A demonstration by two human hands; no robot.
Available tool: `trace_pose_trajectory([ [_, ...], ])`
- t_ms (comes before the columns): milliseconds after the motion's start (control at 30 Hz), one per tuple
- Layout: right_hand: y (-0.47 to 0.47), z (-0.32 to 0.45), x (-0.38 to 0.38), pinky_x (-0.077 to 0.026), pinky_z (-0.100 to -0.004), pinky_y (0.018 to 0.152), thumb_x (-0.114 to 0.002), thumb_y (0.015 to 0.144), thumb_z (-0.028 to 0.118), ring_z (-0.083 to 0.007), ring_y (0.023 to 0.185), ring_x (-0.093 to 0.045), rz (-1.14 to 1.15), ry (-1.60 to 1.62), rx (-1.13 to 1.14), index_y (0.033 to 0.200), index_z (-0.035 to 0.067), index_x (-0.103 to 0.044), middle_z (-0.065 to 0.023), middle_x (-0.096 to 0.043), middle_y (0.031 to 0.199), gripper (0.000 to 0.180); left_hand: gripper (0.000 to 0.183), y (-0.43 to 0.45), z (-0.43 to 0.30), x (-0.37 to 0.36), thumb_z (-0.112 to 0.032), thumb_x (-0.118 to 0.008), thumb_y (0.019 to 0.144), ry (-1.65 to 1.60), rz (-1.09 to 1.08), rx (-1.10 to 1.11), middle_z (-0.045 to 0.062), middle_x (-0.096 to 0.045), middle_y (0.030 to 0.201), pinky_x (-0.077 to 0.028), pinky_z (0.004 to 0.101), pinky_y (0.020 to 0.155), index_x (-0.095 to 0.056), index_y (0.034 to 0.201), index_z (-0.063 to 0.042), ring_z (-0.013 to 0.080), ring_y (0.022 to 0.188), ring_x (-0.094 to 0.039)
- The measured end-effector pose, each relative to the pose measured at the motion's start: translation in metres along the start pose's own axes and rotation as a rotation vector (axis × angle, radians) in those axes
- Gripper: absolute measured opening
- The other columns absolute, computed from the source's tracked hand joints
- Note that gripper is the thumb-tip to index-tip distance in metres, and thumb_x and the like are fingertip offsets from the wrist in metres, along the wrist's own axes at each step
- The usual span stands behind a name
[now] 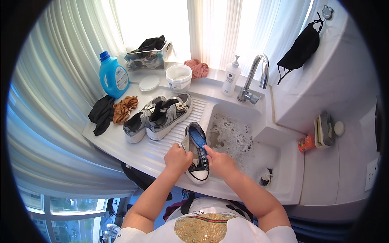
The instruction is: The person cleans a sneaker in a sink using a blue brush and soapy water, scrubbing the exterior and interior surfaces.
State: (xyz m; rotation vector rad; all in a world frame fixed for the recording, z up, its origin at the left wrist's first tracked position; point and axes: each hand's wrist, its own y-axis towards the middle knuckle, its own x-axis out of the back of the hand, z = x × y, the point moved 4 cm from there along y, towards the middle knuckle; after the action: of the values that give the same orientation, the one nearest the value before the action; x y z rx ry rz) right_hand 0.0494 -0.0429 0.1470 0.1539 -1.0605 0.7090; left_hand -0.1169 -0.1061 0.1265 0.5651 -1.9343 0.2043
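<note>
A black canvas sneaker with a white rubber toe cap [200, 175] rests on the sink's near left edge, toe towards me. My left hand [177, 158] grips its side flap and pulls it outward. In my right hand [219, 161] is a blue brush [197, 137], its head inside the shoe's opening; its bristles are hidden. Right of the shoe, foamy water [232, 136] lies in the white sink basin [281, 170]. Another black and white item [266, 177], perhaps a shoe, is partly under the suds at the basin's near right.
Grey sneakers [170, 117] stand on the ribbed drainboard. Behind are a blue detergent bottle [114, 76], a white tub [178, 79], its lid [149, 83], a pump bottle [231, 76] and a chrome faucet [256, 73]. Brown [124, 110] and black cloths [101, 115] lie left.
</note>
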Motion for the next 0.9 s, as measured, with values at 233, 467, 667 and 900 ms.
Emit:
trace_pose_trajectory([
  [233, -0.028, 0.001, -0.010, -0.050, -0.0510, 0.069, -0.049, 0.092, 0.024, -0.0407, 0.077, -0.064, 0.042, 0.042, 0.031, 0.136, 0.023, -0.045, -0.0213, -0.066, 0.084, 0.044, 0.046, 0.006, 0.031, -0.019, -0.033, -0.059, 0.074, -0.333, 0.025, 0.031, 0.025, -0.066, 0.079, -0.051, 0.0497, 0.072, -0.063, 0.106, 0.001, 0.0431, 0.075, -0.064],
  [467, -0.030, 0.026, -0.017, -0.050, -0.0523, 0.071, -0.049, 0.093, 0.027, -0.0410, 0.079, -0.065, 0.022, -0.005, -0.113, 0.136, 0.023, -0.044, -0.0230, -0.066, 0.084, 0.044, 0.049, 0.020, 0.034, -0.020, -0.028, -0.053, 0.076, -0.346, 0.187, -0.095, 0.026, -0.064, 0.077, -0.050, 0.0510, 0.072, -0.058, 0.116, 0.000, 0.0447, 0.074, -0.062],
  [667, -0.015, 0.023, -0.025, -0.049, -0.0521, 0.068, -0.050, 0.092, 0.024, -0.0409, 0.073, -0.064, -0.120, -0.002, -0.127, 0.136, 0.024, -0.045, -0.0213, -0.065, 0.075, 0.044, 0.051, 0.018, 0.032, -0.018, -0.023, -0.049, 0.079, -0.366, 0.184, -0.221, 0.027, -0.062, 0.074, -0.048, 0.0517, 0.069, -0.054, 0.120, 0.007, 0.0447, 0.071, -0.061],
  [900, -0.047, 0.044, -0.023, -0.049, -0.0527, 0.065, -0.050, 0.093, 0.025, -0.0430, 0.071, -0.063, -0.054, -0.116, -0.171, 0.136, 0.021, -0.046, -0.0216, -0.064, 0.072, 0.043, 0.055, 0.022, 0.046, -0.034, -0.023, -0.049, 0.080, -0.380, 0.176, -0.286, 0.027, -0.061, 0.070, -0.048, 0.0510, 0.067, -0.051, 0.120, 0.014, 0.0436, 0.068, -0.061],
])
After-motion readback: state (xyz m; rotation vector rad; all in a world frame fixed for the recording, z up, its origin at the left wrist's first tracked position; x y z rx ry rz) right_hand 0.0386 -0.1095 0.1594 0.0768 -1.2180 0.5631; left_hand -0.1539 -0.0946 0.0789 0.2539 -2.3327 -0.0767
